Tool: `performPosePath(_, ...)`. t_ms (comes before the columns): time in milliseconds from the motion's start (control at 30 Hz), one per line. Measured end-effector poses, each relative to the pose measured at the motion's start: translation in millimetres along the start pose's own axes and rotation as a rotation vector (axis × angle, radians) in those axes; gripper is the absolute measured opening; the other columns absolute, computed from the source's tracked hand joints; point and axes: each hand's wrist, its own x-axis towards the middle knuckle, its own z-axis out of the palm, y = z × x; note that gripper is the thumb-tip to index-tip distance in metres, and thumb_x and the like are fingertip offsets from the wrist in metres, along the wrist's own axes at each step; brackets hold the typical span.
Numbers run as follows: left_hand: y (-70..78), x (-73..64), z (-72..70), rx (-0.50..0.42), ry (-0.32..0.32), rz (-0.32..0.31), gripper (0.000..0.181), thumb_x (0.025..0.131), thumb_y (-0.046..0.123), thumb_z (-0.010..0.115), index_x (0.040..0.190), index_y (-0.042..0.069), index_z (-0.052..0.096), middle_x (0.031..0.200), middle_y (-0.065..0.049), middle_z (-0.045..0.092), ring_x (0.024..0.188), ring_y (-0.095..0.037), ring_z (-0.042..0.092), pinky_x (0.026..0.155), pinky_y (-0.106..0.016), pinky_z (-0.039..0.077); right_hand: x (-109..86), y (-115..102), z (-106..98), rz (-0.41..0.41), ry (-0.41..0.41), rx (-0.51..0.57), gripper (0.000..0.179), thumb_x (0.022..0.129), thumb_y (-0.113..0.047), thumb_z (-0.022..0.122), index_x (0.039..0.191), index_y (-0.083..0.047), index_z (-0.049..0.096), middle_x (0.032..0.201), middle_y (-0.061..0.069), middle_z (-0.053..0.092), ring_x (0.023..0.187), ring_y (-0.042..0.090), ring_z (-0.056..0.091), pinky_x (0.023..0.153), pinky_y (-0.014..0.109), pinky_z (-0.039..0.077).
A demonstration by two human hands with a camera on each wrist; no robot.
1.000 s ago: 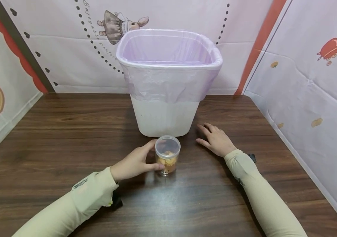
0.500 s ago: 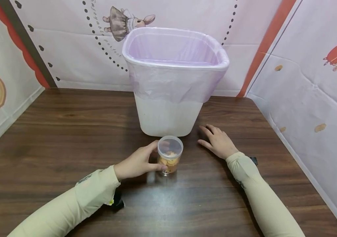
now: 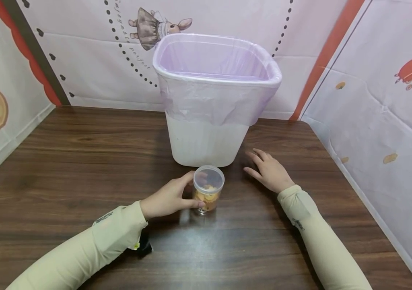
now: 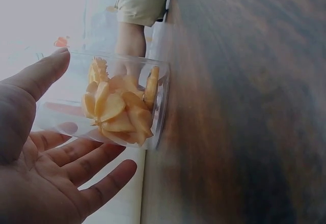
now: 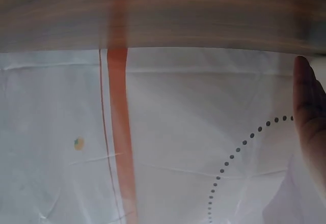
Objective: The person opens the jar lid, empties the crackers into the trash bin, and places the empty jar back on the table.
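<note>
A clear plastic jar (image 3: 209, 181) stands upright on the dark wood-grain table, just in front of a white bin. Piped yellow-orange cookies (image 4: 119, 109) lie in its lower part. My left hand (image 3: 169, 197) holds the jar from its left side, thumb along the near wall and fingers round the far side. In the left wrist view the lower fingers spread away from the jar wall. To the right of the bin, my right hand (image 3: 269, 173) rests palm down on the table with loosely extended fingers, holding nothing. Only part of it shows at the right wrist view's edge.
The white bin (image 3: 206, 141) stands behind the jar, lined with a pale purple bag (image 3: 213, 100) folded over its rim. Printed cloth walls (image 3: 372, 80) enclose the table (image 3: 93, 153) at the back and sides.
The whole head view has shifted slightly, so things appear a little further right. The left hand keeps its place at the jar. The right hand remains on the table.
</note>
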Motion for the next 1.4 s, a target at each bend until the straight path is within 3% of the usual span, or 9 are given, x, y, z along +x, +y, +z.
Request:
performPosePath(267, 0.8, -1.5, -0.8, 0.007, -0.011, 0.002, 0.066, 0.084, 0.034, 0.074, 0.138, 0.015, 0.042, 0.122, -0.001, 0.066, 0.113, -0.017, 0.062, 0.097, -0.041, 0.047, -1.0, -8, -4, -0.020, 0.025, 0.000, 0.058, 0.095, -0.045, 0.055, 0.139, -0.008, 0.049, 0.141, 0.020, 0.048, 0.127, 0.038, 0.050, 0.101, 0.053, 0.043)
performPosePath(400, 1.2, -1.9, -1.1, -0.003, -0.009, 0.000, 0.066, 0.084, 0.034, 0.074, 0.138, 0.015, 0.041, 0.123, -0.002, 0.065, 0.113, -0.018, 0.062, 0.097, -0.041, 0.047, 0.7, -16, -9, -0.050, 0.052, -0.008, 0.047, 0.095, -0.040, 0.057, 0.128, -0.007, 0.060, 0.127, 0.014, 0.061, 0.118, 0.031, 0.059, 0.097, 0.048, 0.048)
performPosePath(567, 1.2, -0.7, -1.5, -0.035, -0.016, 0.003, 0.067, 0.083, 0.031, 0.075, 0.139, 0.015, 0.041, 0.124, -0.004, 0.064, 0.111, -0.020, 0.064, 0.096, -0.042, 0.049, 2.2, -27, -14, -0.093, 0.064, 0.034, 0.035, 0.095, -0.034, 0.058, 0.116, -0.008, 0.067, 0.116, 0.011, 0.067, 0.111, 0.027, 0.063, 0.093, 0.046, 0.050)
performPosePath(1400, -1.0, 0.6, 1.0, -0.057, -0.016, -0.021, 0.069, 0.081, 0.028, 0.078, 0.138, 0.014, 0.042, 0.123, -0.001, 0.064, 0.105, -0.017, 0.065, 0.094, -0.038, 0.050, 0.9, -45, -28, -0.126, 0.072, 0.108, 0.034, 0.095, -0.031, 0.058, 0.118, -0.006, 0.066, 0.114, 0.010, 0.068, 0.109, 0.024, 0.064, 0.094, 0.043, 0.050)
